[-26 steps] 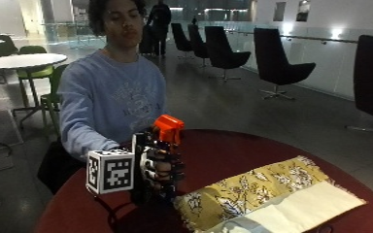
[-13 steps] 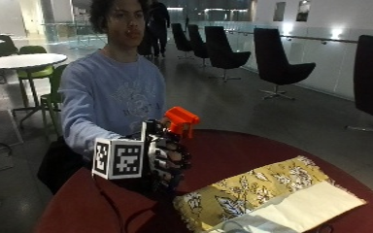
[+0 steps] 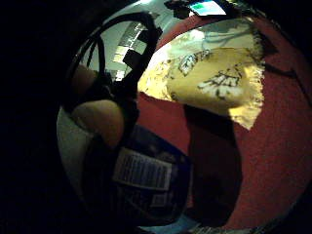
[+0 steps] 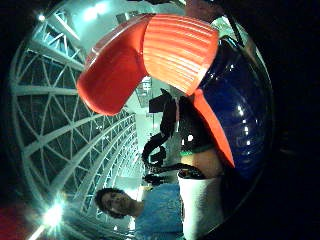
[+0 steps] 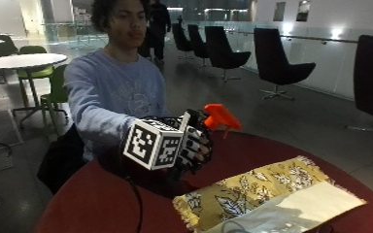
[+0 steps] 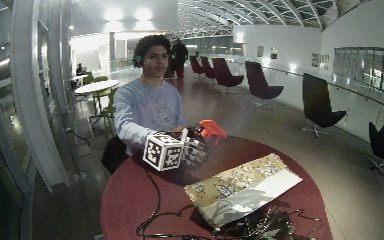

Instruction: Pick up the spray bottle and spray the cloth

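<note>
Bottle's up: the gloved right hand (image 5: pixel 193 148) has fingers wrapped round a blue plastic spray bottle with orange trigger head (image 5: pixel 220 115), held above the round red tabletop (image 5: pixel 102 204). Yellow floral cloth (image 5: pixel 251 191) lies just beside. Next, probably aim down and squeeze.

Close against the palm: spray bottle (image 4: pixel 235 120), dark blue body, ribbed orange spray head (image 4: pixel 150 55) with nozzle jutting outward, orange trigger (image 4: pixel 212 125) along the body. Bare fingertip (image 4: pixel 207 162) beside the trigger.
</note>
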Demonstrator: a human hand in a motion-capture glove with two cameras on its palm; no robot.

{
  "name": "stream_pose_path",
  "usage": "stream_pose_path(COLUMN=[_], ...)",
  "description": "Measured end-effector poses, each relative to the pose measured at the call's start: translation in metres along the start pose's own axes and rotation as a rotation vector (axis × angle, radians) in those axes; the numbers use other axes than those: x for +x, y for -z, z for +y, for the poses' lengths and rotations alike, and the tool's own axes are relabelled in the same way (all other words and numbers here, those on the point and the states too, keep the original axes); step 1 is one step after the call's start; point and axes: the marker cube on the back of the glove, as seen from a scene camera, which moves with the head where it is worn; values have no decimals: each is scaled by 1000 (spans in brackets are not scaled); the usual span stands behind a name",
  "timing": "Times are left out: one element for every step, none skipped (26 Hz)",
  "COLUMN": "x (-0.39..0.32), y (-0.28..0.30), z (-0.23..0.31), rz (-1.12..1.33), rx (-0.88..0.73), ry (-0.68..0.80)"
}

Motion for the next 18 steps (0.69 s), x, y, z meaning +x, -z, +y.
stream_pose_path(x=[-1, -1, 0, 1, 3, 5, 7, 8, 10, 11, 12, 12, 12, 12, 12, 12, 12, 12], y=[-3, -7, -10, -14, -17, -20, -22, -23, -24, -25, -25, -25, -26, -26, -26, -26, -26, -26], z=[-3, -5, -8, -11, -14, -16, -19, -21, -23, -25, -27, -28, -29, -30, -31, -32, -32, -32], rz=[12, 23, 34, 45, 55, 64, 70, 74, 73, 70, 66, 63, 59, 56, 54, 51, 49, 46], rx=[-18, -39, -62, -87, -109, -127, -140, -149, -156, -161, -164, -165, -166, -166, -165, -165, -165, -166], ry=[-20, -44, -74, -108, -140, -168, -190, -207, -222, -233, -243, -251, -256, -259, -261, -262, -262, -262])
